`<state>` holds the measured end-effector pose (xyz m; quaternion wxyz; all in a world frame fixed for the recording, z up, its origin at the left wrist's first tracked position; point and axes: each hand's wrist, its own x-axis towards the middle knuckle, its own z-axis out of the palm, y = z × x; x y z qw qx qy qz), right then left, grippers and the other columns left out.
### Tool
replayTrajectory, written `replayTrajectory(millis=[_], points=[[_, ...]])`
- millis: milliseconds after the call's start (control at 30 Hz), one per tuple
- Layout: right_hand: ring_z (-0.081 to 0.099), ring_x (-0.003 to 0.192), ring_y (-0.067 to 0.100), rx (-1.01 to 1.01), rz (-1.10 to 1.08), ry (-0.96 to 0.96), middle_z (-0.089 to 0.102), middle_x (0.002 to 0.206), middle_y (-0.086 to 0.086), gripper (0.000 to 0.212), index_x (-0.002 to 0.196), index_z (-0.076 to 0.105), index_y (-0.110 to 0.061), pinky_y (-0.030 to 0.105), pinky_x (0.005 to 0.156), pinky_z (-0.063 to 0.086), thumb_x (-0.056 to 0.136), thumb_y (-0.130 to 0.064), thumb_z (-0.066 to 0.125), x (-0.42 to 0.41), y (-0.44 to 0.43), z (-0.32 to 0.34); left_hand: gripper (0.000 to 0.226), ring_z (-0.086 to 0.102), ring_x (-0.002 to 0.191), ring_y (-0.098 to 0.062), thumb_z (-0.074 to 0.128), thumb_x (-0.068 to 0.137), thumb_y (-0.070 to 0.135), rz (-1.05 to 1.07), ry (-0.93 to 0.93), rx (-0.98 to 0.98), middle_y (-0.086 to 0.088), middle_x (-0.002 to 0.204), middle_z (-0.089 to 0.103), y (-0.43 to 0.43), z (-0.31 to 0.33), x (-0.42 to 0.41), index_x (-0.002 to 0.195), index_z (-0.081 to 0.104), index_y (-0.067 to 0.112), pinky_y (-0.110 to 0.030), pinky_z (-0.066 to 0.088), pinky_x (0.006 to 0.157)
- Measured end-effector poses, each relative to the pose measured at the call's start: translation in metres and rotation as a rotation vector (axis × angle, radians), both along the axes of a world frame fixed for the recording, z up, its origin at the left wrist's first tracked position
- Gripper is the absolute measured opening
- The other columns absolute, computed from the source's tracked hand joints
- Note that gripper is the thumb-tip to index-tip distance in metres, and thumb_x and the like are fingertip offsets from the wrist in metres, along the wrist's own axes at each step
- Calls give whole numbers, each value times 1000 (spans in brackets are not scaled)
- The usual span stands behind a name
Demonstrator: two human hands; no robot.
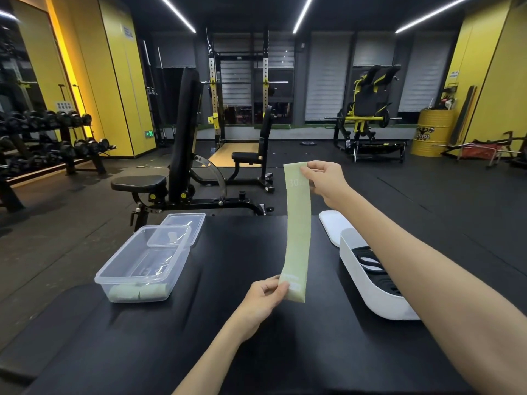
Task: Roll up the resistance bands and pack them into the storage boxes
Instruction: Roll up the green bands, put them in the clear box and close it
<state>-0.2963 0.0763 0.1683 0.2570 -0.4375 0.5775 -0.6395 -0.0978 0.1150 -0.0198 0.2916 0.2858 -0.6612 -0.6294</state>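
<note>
A pale green resistance band (297,235) is stretched flat in the air above the black table (242,337). My right hand (325,181) pinches its far end and my left hand (265,297) pinches its near end. A clear plastic storage box (114,269) stands at the left with rolled pale green bands (137,292) in its near end. A white storage box (368,283) at the right holds black bands (370,262); my right forearm crosses over it.
A clear lid (182,223) leans on the clear box's far end. A white lid (333,226) lies beyond the white box. An adjustable black bench (176,155) stands just past the table, with a dumbbell rack (51,138) far left.
</note>
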Motion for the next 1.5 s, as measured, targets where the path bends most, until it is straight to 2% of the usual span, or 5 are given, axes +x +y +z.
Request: replayTrajectory(millis=[367,567,833,1167,1500], points=[[62,79,12,-46,-32,39,69,91,3,5,91,68,-16,24,67,52,90,-13,64,-3,-2,-1,47,68,91,-11,70,85,24,273,-106,-43,9,89,75,1,-5,-3,118,42,43,-28,49,89],[33,46,12,41,13,52,45,57,0,8,92,67,-12,22,44,33,91,-11,59,-10,1,-3,6,68,81,-4,64,87,18,398,-91,-142,11,84,74,2,-4,4,89,70,20,-17,51,74],[48,53,20,172,304,-182,48,64,7,22,69,53,-12,28,58,49,86,-24,49,-2,1,-4,20,65,80,-10,68,71,26,231,-177,-122,0,88,74,-4,-9,10,88,67,18,-40,53,86],[52,64,23,202,334,8,47,73,7,25,79,48,-12,34,59,53,82,13,48,0,-5,-16,12,39,53,-5,58,82,21,294,-306,-281,9,72,50,3,-6,4,77,47,17,-14,34,50],[60,68,22,208,168,244,62,83,11,20,91,61,-11,35,72,59,81,6,65,-14,-9,-40,23,52,54,-8,61,85,20,126,-343,-290,7,71,50,-8,-19,16,102,69,34,-19,45,68]])
